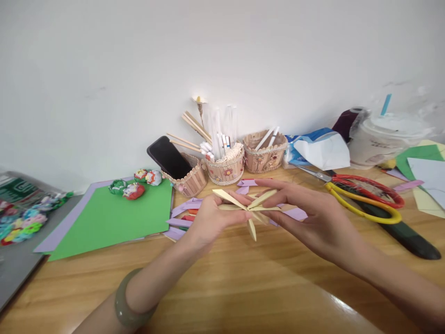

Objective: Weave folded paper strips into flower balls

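Observation:
Between my two hands, above the wooden table, is a pale yellow folded paper flower (253, 204) with several pointed petals spreading from its centre. My left hand (211, 219) grips it from the left, the thumb pressed near the middle and the other fingers partly behind the petals. From the right, my right hand (313, 211) holds petals between thumb and fingers. Folded purple paper pieces (186, 207) lie on the table behind and beside the hands, with some red ones among them. The hands hide part of these pieces.
Green paper sheets (114, 227) lie to the left, with small yarn balls on top. Decorated stick holders (225, 169) with a phone (169, 157) line the wall. Scissors with red and yellow handles (365, 197), a black-handled tool (410, 239) and a plastic cup (371, 144) are at right.

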Tool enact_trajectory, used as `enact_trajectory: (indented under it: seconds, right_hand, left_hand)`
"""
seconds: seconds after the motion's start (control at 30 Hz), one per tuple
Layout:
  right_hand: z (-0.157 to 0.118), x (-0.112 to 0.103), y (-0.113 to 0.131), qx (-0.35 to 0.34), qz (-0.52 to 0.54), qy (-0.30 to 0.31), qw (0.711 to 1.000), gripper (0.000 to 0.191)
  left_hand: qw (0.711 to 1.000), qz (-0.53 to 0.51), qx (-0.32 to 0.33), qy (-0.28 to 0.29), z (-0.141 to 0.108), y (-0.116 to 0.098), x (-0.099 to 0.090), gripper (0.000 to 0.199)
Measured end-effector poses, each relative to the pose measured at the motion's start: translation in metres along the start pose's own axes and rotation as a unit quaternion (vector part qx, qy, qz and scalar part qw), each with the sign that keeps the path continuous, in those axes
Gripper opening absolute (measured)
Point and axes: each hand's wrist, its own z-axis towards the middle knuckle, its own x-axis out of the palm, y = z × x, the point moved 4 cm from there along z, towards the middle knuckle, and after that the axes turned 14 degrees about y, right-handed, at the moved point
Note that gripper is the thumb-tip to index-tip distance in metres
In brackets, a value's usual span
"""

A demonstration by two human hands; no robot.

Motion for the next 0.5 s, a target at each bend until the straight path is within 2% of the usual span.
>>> enact_trajectory:
  seconds: [0.17, 0.33, 0.5]
  right_hand:
    - [-0.0007, 0.0012, 0.0001, -0.001, 0.028, 0.009, 1.0, 0.006]
    - [0.0022, -0.0034, 0.0045, -0.027, -0.046, -0.035, 0.998, 0.007]
    - [0.0016, -0.0023, -0.0019, 0.008, -0.032, -0.027, 0.999, 0.009]
  left_hand:
    - [1.0, -0.021, 0.001, 0.022, 0.0001, 0.0008, 0.0011, 0.02]
    - [1.0, -0.009, -0.002, 0.015, 0.0011, 0.0025, -0.0031, 0.025]
    - [0.999, -0.019, -0.007, 0.043, 0.0036, 0.0041, -0.0041, 0.029]
